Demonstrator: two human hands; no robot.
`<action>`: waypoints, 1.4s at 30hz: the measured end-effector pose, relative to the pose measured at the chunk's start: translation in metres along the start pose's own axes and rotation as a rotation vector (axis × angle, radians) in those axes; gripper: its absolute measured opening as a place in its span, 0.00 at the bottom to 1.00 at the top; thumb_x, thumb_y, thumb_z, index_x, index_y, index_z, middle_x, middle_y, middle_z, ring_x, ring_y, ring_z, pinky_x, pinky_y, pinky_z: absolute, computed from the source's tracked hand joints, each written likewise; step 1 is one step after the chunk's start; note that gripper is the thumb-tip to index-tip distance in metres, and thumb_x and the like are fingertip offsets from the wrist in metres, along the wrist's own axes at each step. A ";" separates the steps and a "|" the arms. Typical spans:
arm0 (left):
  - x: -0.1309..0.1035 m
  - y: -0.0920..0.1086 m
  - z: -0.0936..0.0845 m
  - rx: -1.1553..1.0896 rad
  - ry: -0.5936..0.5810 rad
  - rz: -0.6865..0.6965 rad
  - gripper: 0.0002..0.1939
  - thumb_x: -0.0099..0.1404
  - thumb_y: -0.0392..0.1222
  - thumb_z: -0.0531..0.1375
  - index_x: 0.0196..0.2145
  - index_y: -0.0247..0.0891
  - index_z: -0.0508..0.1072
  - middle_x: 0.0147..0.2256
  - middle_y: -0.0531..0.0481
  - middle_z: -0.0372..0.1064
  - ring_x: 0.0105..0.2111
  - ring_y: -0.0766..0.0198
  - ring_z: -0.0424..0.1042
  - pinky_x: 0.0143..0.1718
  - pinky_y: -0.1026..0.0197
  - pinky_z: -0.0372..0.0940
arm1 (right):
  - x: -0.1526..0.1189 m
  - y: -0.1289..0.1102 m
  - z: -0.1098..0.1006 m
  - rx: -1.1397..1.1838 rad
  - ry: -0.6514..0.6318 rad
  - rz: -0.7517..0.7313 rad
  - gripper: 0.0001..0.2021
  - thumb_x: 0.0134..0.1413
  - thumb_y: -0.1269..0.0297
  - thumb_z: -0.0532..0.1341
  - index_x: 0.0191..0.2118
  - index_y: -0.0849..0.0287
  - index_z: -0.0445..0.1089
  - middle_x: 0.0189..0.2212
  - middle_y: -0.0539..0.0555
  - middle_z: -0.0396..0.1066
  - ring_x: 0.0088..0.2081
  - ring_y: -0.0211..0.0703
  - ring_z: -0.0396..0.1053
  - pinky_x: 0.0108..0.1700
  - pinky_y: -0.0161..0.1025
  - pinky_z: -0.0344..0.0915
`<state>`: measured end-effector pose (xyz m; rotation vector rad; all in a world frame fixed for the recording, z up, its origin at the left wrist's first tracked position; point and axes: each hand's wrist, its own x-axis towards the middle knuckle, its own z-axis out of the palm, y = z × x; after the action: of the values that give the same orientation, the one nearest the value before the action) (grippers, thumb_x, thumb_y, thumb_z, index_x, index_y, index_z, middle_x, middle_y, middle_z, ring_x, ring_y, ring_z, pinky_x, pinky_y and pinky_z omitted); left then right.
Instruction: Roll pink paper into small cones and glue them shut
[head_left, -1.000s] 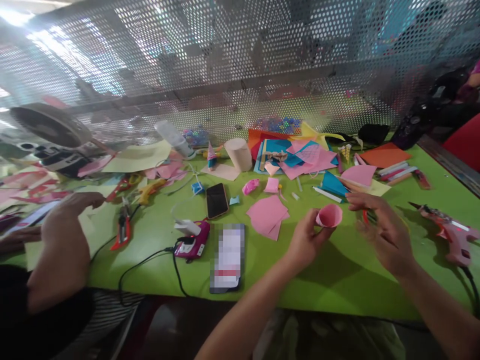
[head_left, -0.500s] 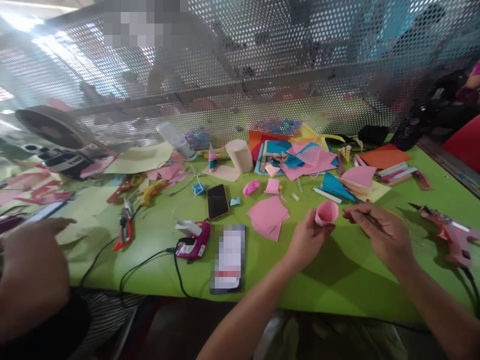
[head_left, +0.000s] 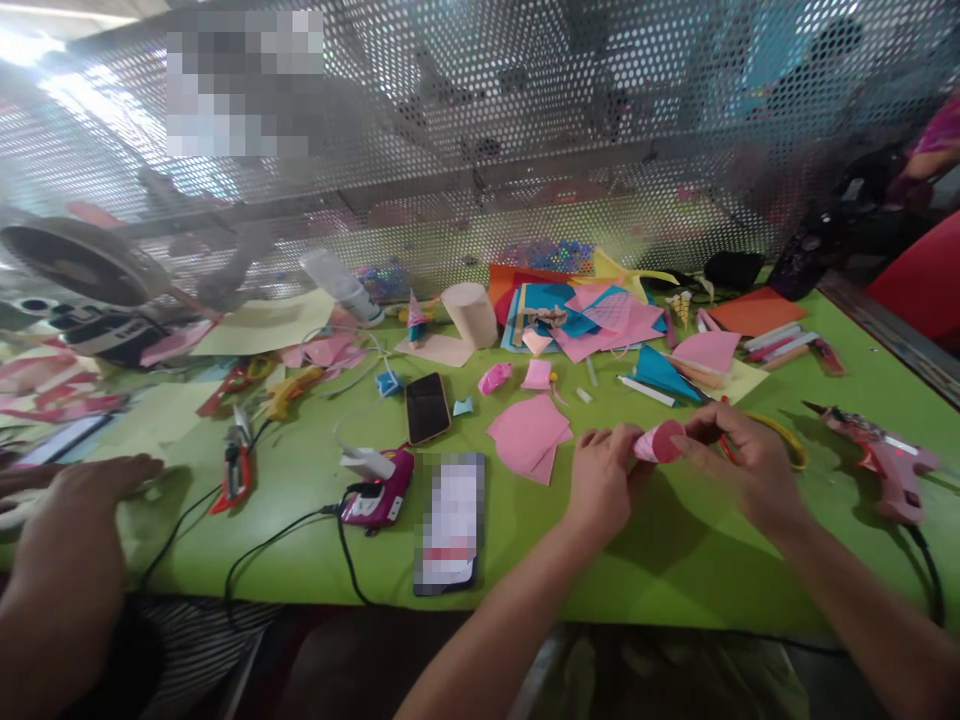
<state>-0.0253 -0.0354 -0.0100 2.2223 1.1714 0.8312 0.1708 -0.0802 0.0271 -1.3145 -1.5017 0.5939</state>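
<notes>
A small pink paper cone (head_left: 660, 442) is held above the green table, its round end turned to the right. My left hand (head_left: 606, 478) is closed round its narrower part. My right hand (head_left: 742, 468) is at the cone's wide end, fingers bent, thumb by the rim; whether it grips anything else is hidden. Behind my right hand lie yellow-and-red-handled scissors (head_left: 787, 440). Pink paper pieces (head_left: 528, 436) lie left of my left hand. A pink glue gun (head_left: 889, 462) rests at the right.
A phone (head_left: 450, 520), a dark phone (head_left: 427, 408) and a purple device with cables (head_left: 381, 488) lie left of my arms. Stacked coloured paper (head_left: 637, 325) and a beige roll (head_left: 470, 314) stand behind. Another person's hand (head_left: 75, 510) is at the far left. A perforated metal screen (head_left: 450, 170) rises behind.
The cone has tipped from opening upward to facing right. My right hand has moved in to its rim. The other person's hand has shifted slightly, and the view has moved a little.
</notes>
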 end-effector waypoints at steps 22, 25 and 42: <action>0.016 -0.017 -0.033 0.375 -0.012 -0.318 0.09 0.77 0.50 0.52 0.44 0.44 0.65 0.36 0.47 0.80 0.37 0.51 0.80 0.36 0.59 0.60 | 0.007 -0.003 0.009 0.007 0.083 -0.060 0.06 0.64 0.64 0.65 0.37 0.57 0.79 0.34 0.53 0.81 0.34 0.42 0.73 0.37 0.37 0.66; 0.019 -0.018 -0.037 0.428 -0.003 -0.345 0.11 0.77 0.51 0.51 0.45 0.44 0.67 0.37 0.45 0.81 0.40 0.48 0.81 0.37 0.57 0.62 | 0.009 -0.002 0.008 -0.002 0.057 -0.062 0.06 0.63 0.64 0.66 0.35 0.57 0.79 0.33 0.53 0.81 0.34 0.42 0.74 0.38 0.37 0.67; 0.022 -0.026 -0.039 0.563 -0.113 -0.303 0.30 0.78 0.53 0.46 0.70 0.37 0.64 0.65 0.34 0.70 0.66 0.38 0.65 0.62 0.37 0.62 | 0.004 0.035 -0.185 -0.856 0.048 0.212 0.20 0.69 0.70 0.58 0.62 0.54 0.75 0.60 0.59 0.78 0.57 0.52 0.76 0.59 0.46 0.69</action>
<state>-0.0569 0.0021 0.0065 2.3758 1.7932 0.2644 0.3526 -0.1117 0.0668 -2.1329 -1.6510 0.0107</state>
